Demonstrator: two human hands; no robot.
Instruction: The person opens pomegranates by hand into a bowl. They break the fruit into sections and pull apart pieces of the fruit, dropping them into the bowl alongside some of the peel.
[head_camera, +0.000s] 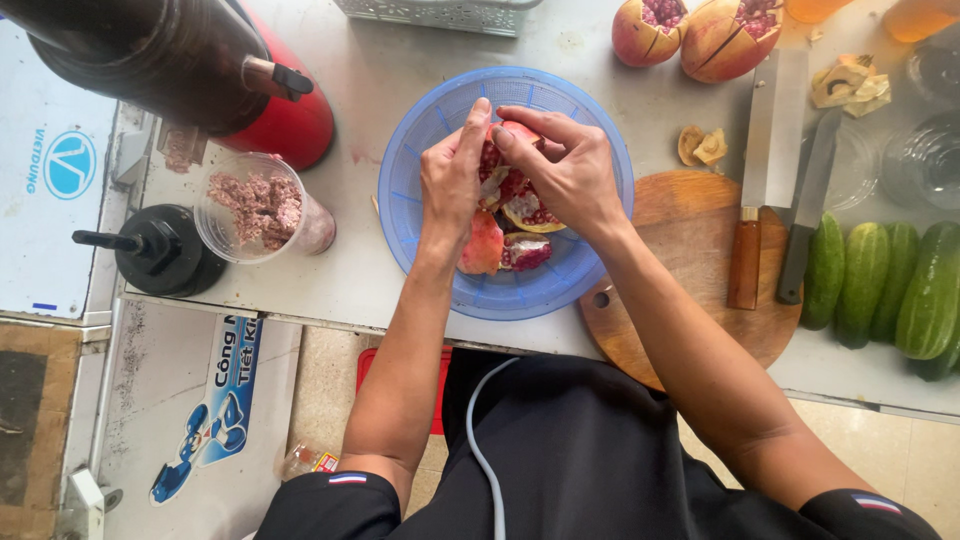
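Both my hands work over a blue plastic strainer basket (420, 120) on the counter. My left hand (452, 178) and my right hand (566, 168) grip the same broken pomegranate piece (512, 178), thumbs and fingertips meeting at its top. Red seeds show between my fingers. Two more pomegranate chunks (505, 250) lie in the basket just below my hands.
A round wooden cutting board (690, 270) holds a cleaver (768, 150) and a knife (810, 200). Cucumbers (890, 285) lie at the right. Two split pomegranates (700, 32) sit at the back. A red juicer (280, 115) and a cup of pulp (262, 208) stand at the left.
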